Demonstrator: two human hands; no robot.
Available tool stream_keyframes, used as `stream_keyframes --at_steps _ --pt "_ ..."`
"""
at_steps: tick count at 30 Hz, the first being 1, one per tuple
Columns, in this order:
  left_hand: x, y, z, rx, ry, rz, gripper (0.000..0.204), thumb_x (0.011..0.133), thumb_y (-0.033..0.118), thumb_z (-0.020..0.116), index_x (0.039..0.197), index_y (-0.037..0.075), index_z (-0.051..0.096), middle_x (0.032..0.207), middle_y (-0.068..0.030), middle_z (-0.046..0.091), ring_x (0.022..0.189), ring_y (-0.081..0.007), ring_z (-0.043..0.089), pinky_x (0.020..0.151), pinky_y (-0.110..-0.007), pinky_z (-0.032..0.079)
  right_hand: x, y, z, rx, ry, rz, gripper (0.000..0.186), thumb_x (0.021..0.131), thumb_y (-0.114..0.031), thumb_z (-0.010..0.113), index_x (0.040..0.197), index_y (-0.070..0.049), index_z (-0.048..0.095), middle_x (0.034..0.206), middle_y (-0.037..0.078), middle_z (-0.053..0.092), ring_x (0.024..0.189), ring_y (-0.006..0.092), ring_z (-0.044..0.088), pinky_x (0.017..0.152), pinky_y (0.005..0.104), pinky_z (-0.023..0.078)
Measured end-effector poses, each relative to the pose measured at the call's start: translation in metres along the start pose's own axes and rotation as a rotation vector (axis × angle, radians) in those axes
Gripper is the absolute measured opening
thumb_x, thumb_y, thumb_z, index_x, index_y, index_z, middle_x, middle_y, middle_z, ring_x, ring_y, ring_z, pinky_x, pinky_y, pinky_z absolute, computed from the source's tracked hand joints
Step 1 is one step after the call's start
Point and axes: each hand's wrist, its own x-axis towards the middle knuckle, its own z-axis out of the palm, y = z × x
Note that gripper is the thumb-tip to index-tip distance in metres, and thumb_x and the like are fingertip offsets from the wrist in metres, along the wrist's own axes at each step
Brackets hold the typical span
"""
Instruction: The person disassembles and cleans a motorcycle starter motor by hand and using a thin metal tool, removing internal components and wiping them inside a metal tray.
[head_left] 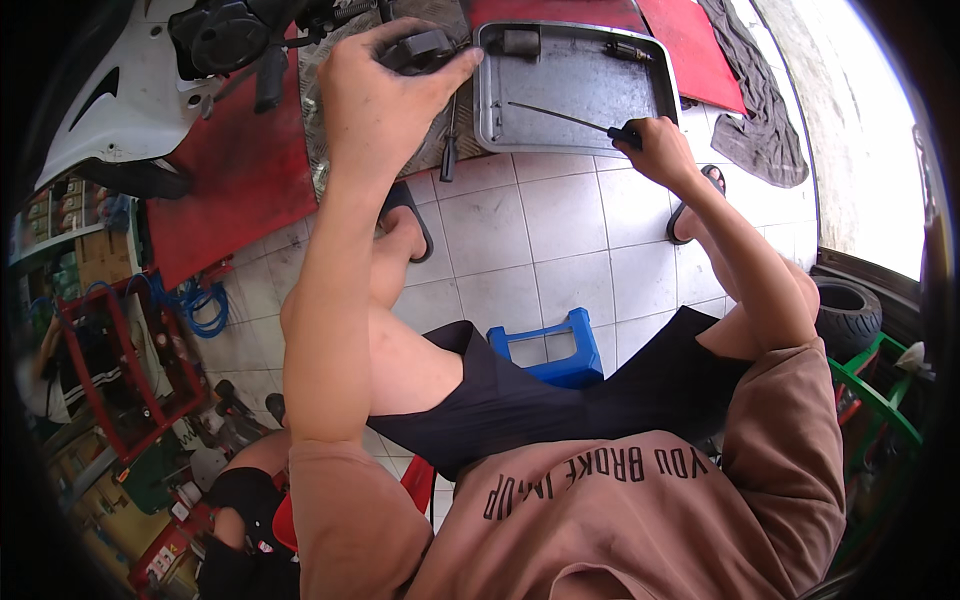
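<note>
My left hand (375, 105) is raised at the top, its fingers wrapped round a dark, block-shaped mechanical part (425, 45). My right hand (660, 150) grips the black handle of a screwdriver (565, 117). Its long thin shaft points left over the grey metal tray (570, 85). In the tray's far left corner is a dark cylindrical part (521, 43); a small dark metal part (628, 52) lies at the far right. A second screwdriver (449, 158) with a dark handle lies left of the tray, its handle toward me.
The tray rests on a patterned metal platform (335, 150) with red panels (235, 190) beside it. Part of a motorcycle (110, 70) stands at far left. A blue stool (560, 350) is between my legs, a tyre (848, 315) at right. Someone sits at lower left (245, 515).
</note>
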Motion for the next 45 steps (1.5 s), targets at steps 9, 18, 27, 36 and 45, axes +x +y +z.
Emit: stream_keyframes --at_steps 9,18,27,36,45 --pt "-0.005 0.005 -0.002 0.017 0.005 -0.011 0.033 0.064 0.024 0.085 0.085 0.001 0.073 0.073 -0.0098 0.071 0.067 -0.0165 0.069 0.065 -0.027 0.053 0.014 -0.004 0.011 -0.041 -0.033 0.012 0.026 0.081 -0.027 0.069 0.08 -0.001 0.069 0.071 0.02 0.065 0.069 0.0371 0.065 0.065 0.0441 0.052" --pt "-0.005 -0.014 -0.004 -0.129 0.065 -0.082 0.031 0.068 0.025 0.085 0.082 0.0 0.072 0.071 -0.0061 0.07 0.065 -0.0118 0.065 0.063 -0.026 0.052 0.017 -0.008 0.011 -0.028 -0.044 0.019 0.027 0.081 -0.028 0.069 0.08 0.0 0.068 0.072 0.02 0.065 0.071 0.0372 0.065 0.067 0.0441 0.052" --pt "-0.004 -0.015 -0.003 -0.183 0.045 -0.072 0.028 0.07 0.024 0.083 0.079 0.0 0.071 0.069 -0.0042 0.068 0.061 -0.0101 0.061 0.059 -0.025 0.048 0.018 -0.006 0.011 -0.022 -0.056 0.038 0.028 0.082 -0.029 0.069 0.081 0.0 0.069 0.072 0.02 0.065 0.073 0.037 0.065 0.068 0.0441 0.052" --pt "-0.004 -0.013 0.0 -0.178 0.041 -0.077 0.025 0.073 0.022 0.08 0.08 0.0 0.071 0.068 -0.0038 0.067 0.06 -0.0096 0.06 0.058 -0.025 0.048 0.014 -0.004 0.0 -0.016 -0.047 0.054 0.028 0.081 -0.029 0.07 0.081 -0.001 0.07 0.073 0.02 0.066 0.072 0.0369 0.066 0.067 0.0435 0.052" --pt "0.002 -0.029 0.01 -0.212 -0.062 -0.357 0.025 0.072 0.023 0.079 0.083 0.002 0.072 0.069 -0.0033 0.067 0.059 -0.0094 0.06 0.056 -0.025 0.047 -0.007 -0.016 -0.048 0.026 0.024 0.021 0.026 0.08 -0.027 0.07 0.085 -0.001 0.071 0.071 0.018 0.067 0.064 0.0316 0.065 0.063 0.038 0.051"
